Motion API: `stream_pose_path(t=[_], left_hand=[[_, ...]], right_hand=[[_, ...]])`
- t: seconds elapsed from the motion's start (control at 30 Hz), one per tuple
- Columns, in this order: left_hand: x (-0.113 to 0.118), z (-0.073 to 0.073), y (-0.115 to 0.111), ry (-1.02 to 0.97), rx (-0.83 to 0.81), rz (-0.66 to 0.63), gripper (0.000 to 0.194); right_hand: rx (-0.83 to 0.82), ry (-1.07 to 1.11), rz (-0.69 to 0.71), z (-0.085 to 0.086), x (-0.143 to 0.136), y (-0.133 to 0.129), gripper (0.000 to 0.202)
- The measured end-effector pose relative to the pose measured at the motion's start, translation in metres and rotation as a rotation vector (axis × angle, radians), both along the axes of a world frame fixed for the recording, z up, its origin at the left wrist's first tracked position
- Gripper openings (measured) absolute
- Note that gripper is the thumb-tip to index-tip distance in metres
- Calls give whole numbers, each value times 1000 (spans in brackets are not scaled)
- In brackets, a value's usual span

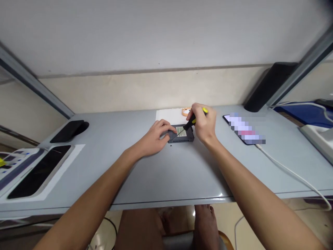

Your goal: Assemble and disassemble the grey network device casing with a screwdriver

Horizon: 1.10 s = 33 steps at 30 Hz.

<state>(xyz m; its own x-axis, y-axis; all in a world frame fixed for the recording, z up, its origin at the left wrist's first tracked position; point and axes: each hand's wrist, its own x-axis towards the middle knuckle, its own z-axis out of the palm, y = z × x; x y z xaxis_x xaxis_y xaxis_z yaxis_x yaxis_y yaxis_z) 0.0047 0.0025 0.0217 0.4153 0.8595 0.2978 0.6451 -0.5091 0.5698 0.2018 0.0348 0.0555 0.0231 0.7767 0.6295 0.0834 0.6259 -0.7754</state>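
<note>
A small dark grey box [184, 137] with side vents and a pale label [181, 131] lies on the grey desk. My right hand [204, 123] is closed round the black and yellow handle of a screwdriver [191, 122], whose thin shaft slants down to the left across the label. The tip reaches the box's left part, near my left fingers; what it touches is too small to tell. My left hand [160, 137] grips the left end of the box between thumb and fingers. A tiny dark piece, perhaps a screw [171, 146], lies just in front of the box.
Behind the box are a white sheet [166, 115] and an orange-rimmed round item [186, 111]. A phone [241, 130] with a white cable [288, 170] lies right, before a black cylinder [267, 86]. At left are a dark tablet-like device [41, 170] and a black mouse pad [67, 131].
</note>
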Motion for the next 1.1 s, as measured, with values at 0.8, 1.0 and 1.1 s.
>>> stream_pose_path(t=[0.8,1.0,1.1], left_hand=[[-6,5,-4,120,44,-36,34],[-5,8,-6,79,45,-49,28],[-5,9,-6,34,42,-56,30]], right_hand=[[52,33,-30,-7,-4,-1,39],[45,72,-59,-8,-2,0,36],[50,82,-54,-8,-2,-1,37]])
